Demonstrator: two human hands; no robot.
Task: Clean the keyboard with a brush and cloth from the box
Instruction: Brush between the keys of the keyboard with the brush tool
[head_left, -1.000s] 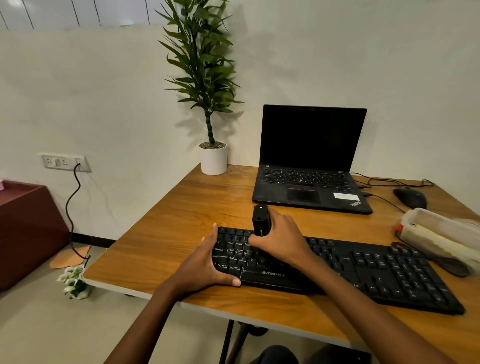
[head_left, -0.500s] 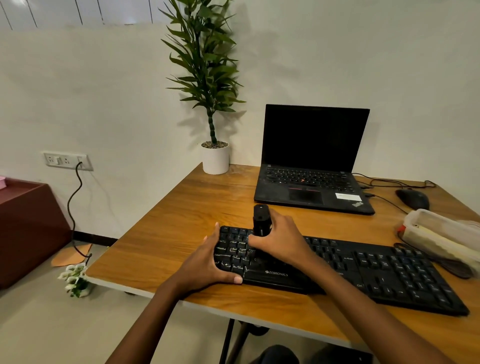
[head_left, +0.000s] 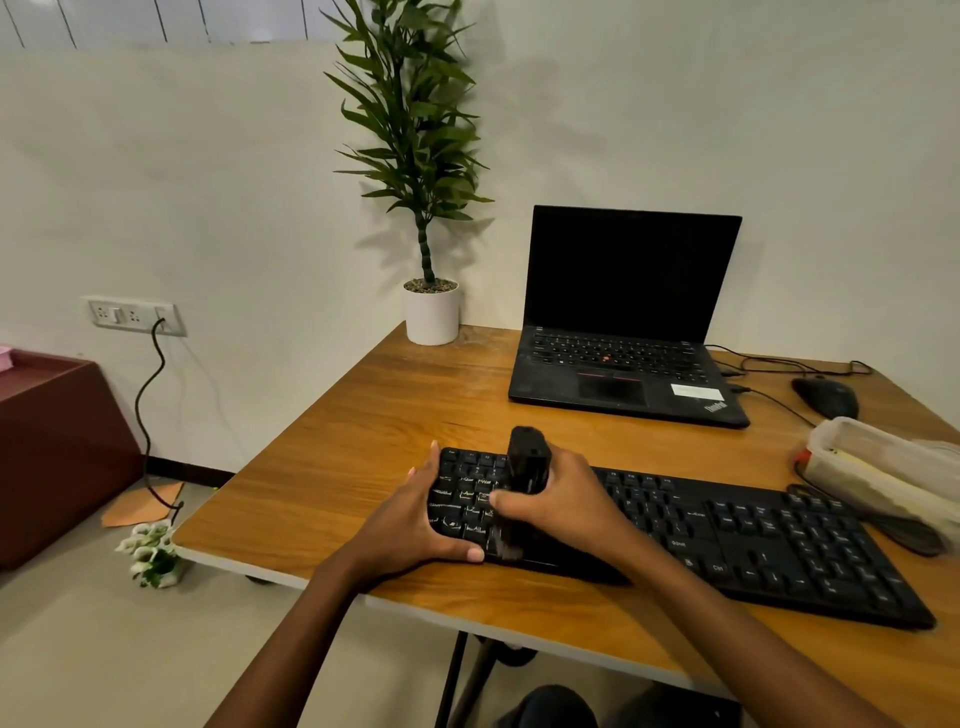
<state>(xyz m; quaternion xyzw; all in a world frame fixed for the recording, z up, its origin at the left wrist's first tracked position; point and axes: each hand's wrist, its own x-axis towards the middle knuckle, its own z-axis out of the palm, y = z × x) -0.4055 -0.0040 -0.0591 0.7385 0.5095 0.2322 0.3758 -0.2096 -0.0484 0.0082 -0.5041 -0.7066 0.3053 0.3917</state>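
A black keyboard (head_left: 753, 540) lies along the front of the wooden desk (head_left: 363, 441). My left hand (head_left: 415, 519) grips its left end, thumb on the front edge and fingers over the far edge. My right hand (head_left: 561, 499) is closed around a black brush (head_left: 527, 457), held upright, its bristles blurred on the keys at the keyboard's left part. A clear plastic box (head_left: 883, 467) sits at the desk's right edge; its contents look pale and unclear.
An open black laptop (head_left: 623, 332) stands behind the keyboard, a black mouse (head_left: 826, 397) and cables to its right. A potted plant (head_left: 431, 312) occupies the far left corner. A brown cabinet (head_left: 57, 447) stands on the floor at left.
The brush in my right hand has swept down toward the keyboard's front edge, bristles now blurred. My left hand stays on the keyboard's left end.
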